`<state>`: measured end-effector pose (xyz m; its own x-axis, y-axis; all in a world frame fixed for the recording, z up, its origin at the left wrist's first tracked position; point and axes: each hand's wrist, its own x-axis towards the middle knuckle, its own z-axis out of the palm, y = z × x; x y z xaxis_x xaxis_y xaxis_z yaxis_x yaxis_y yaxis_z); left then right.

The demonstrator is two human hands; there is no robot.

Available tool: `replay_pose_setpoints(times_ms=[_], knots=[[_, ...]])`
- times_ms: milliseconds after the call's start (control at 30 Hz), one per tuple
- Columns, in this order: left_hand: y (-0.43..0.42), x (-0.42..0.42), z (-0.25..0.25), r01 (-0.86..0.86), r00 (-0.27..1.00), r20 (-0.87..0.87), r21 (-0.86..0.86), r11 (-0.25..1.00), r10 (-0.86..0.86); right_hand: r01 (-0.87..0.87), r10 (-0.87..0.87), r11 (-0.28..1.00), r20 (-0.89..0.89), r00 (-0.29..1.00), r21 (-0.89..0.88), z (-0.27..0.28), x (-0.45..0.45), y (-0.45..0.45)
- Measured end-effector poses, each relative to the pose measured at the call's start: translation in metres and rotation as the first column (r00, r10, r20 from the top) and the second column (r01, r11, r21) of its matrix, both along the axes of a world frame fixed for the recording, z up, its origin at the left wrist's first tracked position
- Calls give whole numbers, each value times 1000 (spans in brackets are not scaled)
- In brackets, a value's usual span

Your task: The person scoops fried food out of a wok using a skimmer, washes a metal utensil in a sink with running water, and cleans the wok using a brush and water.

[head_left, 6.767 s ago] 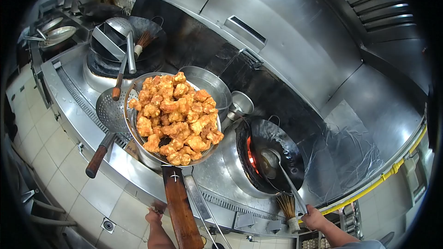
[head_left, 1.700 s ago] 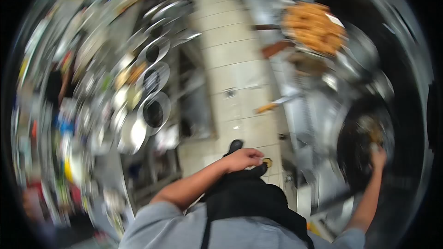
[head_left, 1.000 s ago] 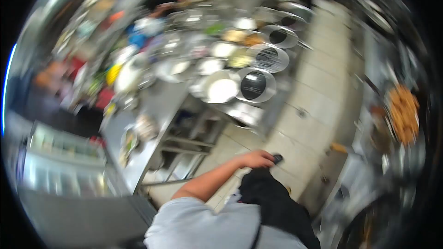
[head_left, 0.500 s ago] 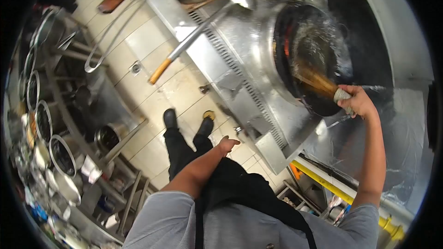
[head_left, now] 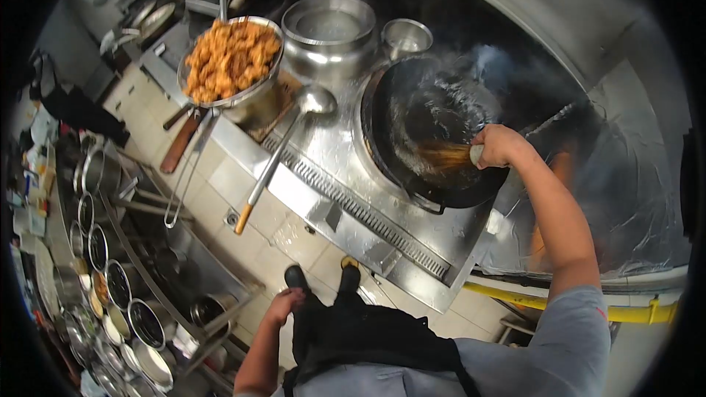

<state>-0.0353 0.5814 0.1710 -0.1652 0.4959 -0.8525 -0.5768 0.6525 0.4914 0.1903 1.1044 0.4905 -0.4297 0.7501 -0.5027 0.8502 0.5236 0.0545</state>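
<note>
My right hand [head_left: 500,147] is closed around the bound end of a bamboo wok brush [head_left: 445,154]. The brush's bristles are down in a black wok [head_left: 419,187], where water swirls and some steam rises. My left hand [head_left: 285,307] hangs low in front of the black apron [head_left: 382,331], over the floor, with its fingers loosely curled. I see nothing in it. Left of the wok, a ladle [head_left: 318,100] with a wooden-tipped handle lies across the steel stove top [head_left: 334,158].
Fried pieces [head_left: 232,59] fill a strainer resting on a pot [head_left: 254,110]. A large steel pot [head_left: 327,29] and a small one [head_left: 407,38] stand behind the wok. A rack at left carries several containers [head_left: 151,323]. A yellow pipe [head_left: 625,312] runs along the right.
The view has swung, bringing the strainer of fried pieces into sight. My right hand has moved the brush within the wok. My left hand has dropped to my side, fingers more curled.
</note>
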Motion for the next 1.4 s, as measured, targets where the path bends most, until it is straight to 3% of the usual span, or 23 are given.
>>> replay_pose_setpoints(times_ms=[33, 67, 133, 200, 267, 333, 400, 500, 633, 667, 733, 767, 833, 867, 900, 933, 1000, 1033, 1100, 1167, 1267, 1333, 1400], knots=[[5, -4, 18, 13, 1000, -15, 25, 1000, -12, -208, 189, 976, 226, 956, 64, 6, 5, 11], [14, -7, 34, 27, 999, -31, 47, 999, -26, -189, 169, 979, 204, 964, 83, -6, 5, 32], [57, 6, 74, 42, 996, -89, 243, 969, -20, 161, -153, 949, -50, 987, 273, -36, 1, 64], [108, 21, 100, 142, 980, -184, 391, 909, -74, 327, -291, 942, -304, 907, 75, -43, -13, 57], [148, 38, 116, 234, 949, -303, 500, 834, -84, 268, -242, 964, -403, 883, 8, -48, -22, 25], [174, 45, 128, 289, 948, -288, 591, 753, -137, 286, -412, 899, -419, 809, -331, -31, -20, -13], [189, 45, 129, 316, 945, -270, 610, 727, -185, 243, -441, 850, -378, 814, -468, -21, -5, -48], [196, 45, 123, 335, 940, -262, 609, 719, -216, 238, -352, 884, -238, 905, -403, 21, 31, -108], [214, 57, 128, 311, 950, -251, 683, 661, -187, 320, -331, 939, -81, 940, -125, 45, 94, -104], [225, 64, 135, 271, 948, -315, 715, 644, -49, 215, -216, 969, -5, 976, 117, 41, 104, -91], [245, 76, 153, 235, 923, -369, 768, 596, 112, 315, -312, 926, -49, 949, 209, 44, 102, -74], [257, 79, 165, 320, 814, -522, 771, 551, 257, 235, -235, 952, -23, 972, 198, 50, 91, -72], [282, 83, 169, 535, 525, -704, 710, 459, 478, 65, -73, 988, 51, 996, 138, 34, 71, -70], [293, 89, 183, 617, 451, -737, 665, 421, 504, 82, -81, 997, 115, 990, -5, 20, 54, -58], [308, 98, 186, 656, 396, -743, 640, 400, 539, 43, -53, 997, 155, 986, 64, -8, 43, -34], [315, 102, 182, 662, 382, -744, 634, 400, 548, 84, -94, 980, 48, 994, 178, -30, 28, -9], [330, 108, 173, 761, 363, -858, 499, 415, 364, 263, -235, 950, -167, 958, 169, -62, 0, 36], [337, 111, 172, 764, 362, -847, 509, 396, 389, 333, -270, 924, -297, 916, 189, -64, -15, 40], [344, 108, 175, 827, 301, -891, 421, 373, 339, 324, -237, 927, -374, 897, 190, -80, -30, 22], [346, 112, 166, 887, 202, -929, 307, 344, 310, 289, -303, 953, -309, 901, -92, -42, -29, -33], [328, 111, 180, 946, 76, -947, 168, 278, 313, 213, -265, 941, -182, 947, -262, 42, 5, -108], [301, 99, 206, 957, 30, -930, 132, 257, 366, -103, 95, 994, -173, 980, -38, 41, 54, -117], [276, 86, 220, 976, 4, -918, 91, 200, 397, -92, 87, 994, -72, 994, -61, 80, 84, -143]])
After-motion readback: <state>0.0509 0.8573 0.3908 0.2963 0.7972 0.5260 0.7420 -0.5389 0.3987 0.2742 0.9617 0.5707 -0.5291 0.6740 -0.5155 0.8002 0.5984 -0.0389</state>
